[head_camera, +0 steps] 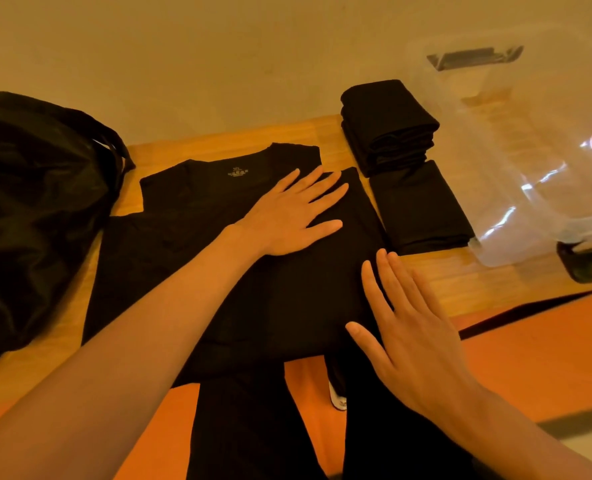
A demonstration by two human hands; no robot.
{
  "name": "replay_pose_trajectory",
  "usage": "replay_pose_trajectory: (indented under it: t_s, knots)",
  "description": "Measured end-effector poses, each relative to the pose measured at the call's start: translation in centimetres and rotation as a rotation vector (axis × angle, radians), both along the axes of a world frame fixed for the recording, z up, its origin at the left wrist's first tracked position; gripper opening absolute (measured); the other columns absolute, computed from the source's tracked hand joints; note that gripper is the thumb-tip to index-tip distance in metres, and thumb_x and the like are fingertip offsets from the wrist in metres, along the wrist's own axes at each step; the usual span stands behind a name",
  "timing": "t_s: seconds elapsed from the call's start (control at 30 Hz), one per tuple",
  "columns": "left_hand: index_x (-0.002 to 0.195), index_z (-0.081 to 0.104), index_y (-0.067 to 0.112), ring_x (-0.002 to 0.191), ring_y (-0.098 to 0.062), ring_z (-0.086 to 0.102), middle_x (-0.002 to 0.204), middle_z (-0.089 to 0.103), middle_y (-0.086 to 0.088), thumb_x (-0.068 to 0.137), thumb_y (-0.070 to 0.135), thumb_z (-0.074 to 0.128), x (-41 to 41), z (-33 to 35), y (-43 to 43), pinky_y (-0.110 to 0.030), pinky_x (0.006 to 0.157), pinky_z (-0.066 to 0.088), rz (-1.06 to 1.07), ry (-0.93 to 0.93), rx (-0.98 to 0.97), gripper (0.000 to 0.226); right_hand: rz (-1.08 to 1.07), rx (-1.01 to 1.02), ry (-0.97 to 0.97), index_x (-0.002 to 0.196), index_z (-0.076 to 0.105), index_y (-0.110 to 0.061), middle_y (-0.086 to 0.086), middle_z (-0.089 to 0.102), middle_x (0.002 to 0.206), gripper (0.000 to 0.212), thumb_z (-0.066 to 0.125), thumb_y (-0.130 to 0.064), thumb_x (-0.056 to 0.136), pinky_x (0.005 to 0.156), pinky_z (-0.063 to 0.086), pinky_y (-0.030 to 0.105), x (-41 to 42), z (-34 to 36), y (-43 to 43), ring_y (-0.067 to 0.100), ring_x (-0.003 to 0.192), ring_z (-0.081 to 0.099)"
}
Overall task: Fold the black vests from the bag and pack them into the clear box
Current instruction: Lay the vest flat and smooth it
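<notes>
A black vest [197, 258] lies spread on the wooden table [467, 271], its neck label toward the wall and its right side folded over. My left hand [294, 216] presses flat on its upper right part, fingers apart. My right hand [408, 327] rests flat on the vest's lower right edge, fingers spread, holding nothing. A stack of folded black vests [388, 126] sits at the back right, with another folded vest [422, 209] in front of it. The clear box [516, 161] stands at the far right. The black bag [34, 209] slumps on the left.
A beige wall rises right behind the table. A dark object [585, 265] sits by the clear box's near corner. My dark-trousered legs [253, 427] and an orange floor [530, 358] show below the table's front edge.
</notes>
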State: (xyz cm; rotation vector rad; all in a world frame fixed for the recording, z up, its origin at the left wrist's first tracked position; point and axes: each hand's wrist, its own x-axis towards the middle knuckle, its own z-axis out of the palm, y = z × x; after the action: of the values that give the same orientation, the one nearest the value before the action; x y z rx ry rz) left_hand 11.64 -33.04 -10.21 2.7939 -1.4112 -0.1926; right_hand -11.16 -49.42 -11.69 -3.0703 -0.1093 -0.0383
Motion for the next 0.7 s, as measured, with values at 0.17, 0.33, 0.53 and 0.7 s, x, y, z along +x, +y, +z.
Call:
replay_pose_trajectory:
  t_s: [0.17, 0.33, 0.53, 0.7]
  knots:
    - [0.163, 0.01, 0.026, 0.157, -0.018, -0.011, 0.171, -0.003, -0.001, 0.105, 0.059, 0.013, -4.7, 1.4, 2.4, -0.043, 0.128, -0.002, 0.154, -0.087, -0.235, 0.067, 0.031, 0.021, -0.081, 0.159, 0.021, -0.009, 0.016, 0.016, 0.166, 0.071, 0.017, -0.056, 0.106, 0.126, 0.012, 0.046, 1.9, 2.0, 2.0, 0.026, 0.156, 0.007]
    - [0.163, -0.001, 0.023, 0.156, -0.022, -0.015, 0.17, -0.012, -0.004, 0.101, 0.065, 0.004, -8.5, 1.3, 9.5, -0.045, 0.128, -0.003, 0.543, -0.166, -0.105, 0.075, 0.032, -0.022, -0.076, 0.16, 0.02, -0.011, 0.017, 0.017, 0.166, 0.075, 0.01, -0.059, 0.103, 0.127, 0.008, 0.044, 7.1, 2.7, 5.2, 0.026, 0.156, 0.007]
    - [0.162, -0.007, 0.023, 0.155, -0.019, -0.017, 0.169, -0.016, -0.005, 0.097, 0.069, 0.003, -10.4, 0.0, 16.6, -0.039, 0.127, -0.006, 0.859, -0.047, 0.02, 0.081, -0.007, -0.002, 0.09, 0.162, -0.002, -0.026, 0.01, -0.003, 0.169, 0.079, -0.001, -0.068, 0.095, 0.127, 0.0, 0.046, 12.2, 1.1, 5.7, 0.024, 0.156, -0.007]
    - [0.162, -0.008, 0.018, 0.155, -0.018, -0.016, 0.169, -0.015, -0.007, 0.095, 0.073, 0.007, -10.8, -0.4, 18.2, -0.032, 0.122, -0.011, 0.895, -0.017, 0.001, 0.088, -0.059, -0.041, 0.098, 0.161, -0.001, -0.031, 0.01, -0.001, 0.17, 0.077, -0.001, -0.069, 0.094, 0.126, 0.002, 0.049, 11.9, 0.8, 4.8, 0.026, 0.156, -0.005]
